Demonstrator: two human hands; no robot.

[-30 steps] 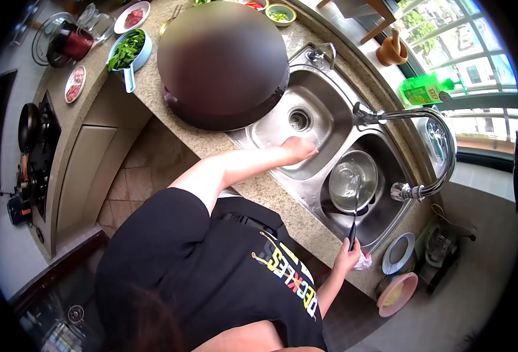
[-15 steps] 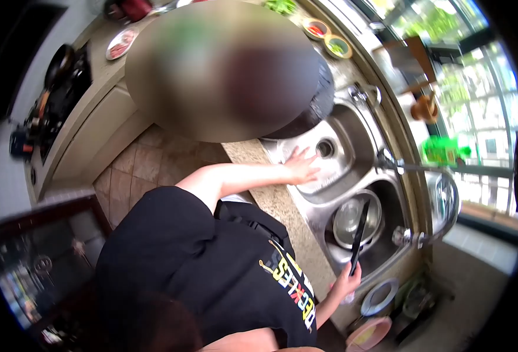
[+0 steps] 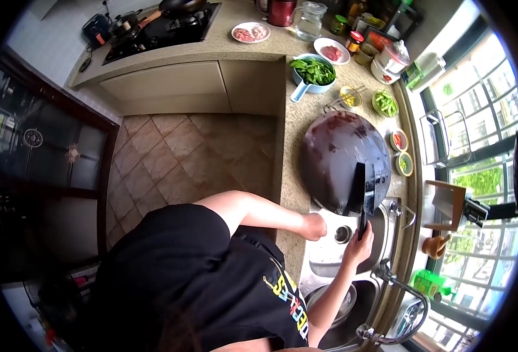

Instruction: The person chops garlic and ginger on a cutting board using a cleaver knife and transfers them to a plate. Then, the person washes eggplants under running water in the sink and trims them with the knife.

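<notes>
Dark, broad-bladed utensil, black handle clasped in right grip, left grip curled, contents unclear

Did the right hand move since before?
Yes. Along the sink, the right hand has moved toward the wok, and now shows beside the drain.

Glass pitcher beside red kettle, near plate of meat

A kitchen, seemingly a home's, shown by the stove, sink and faucet.
</notes>
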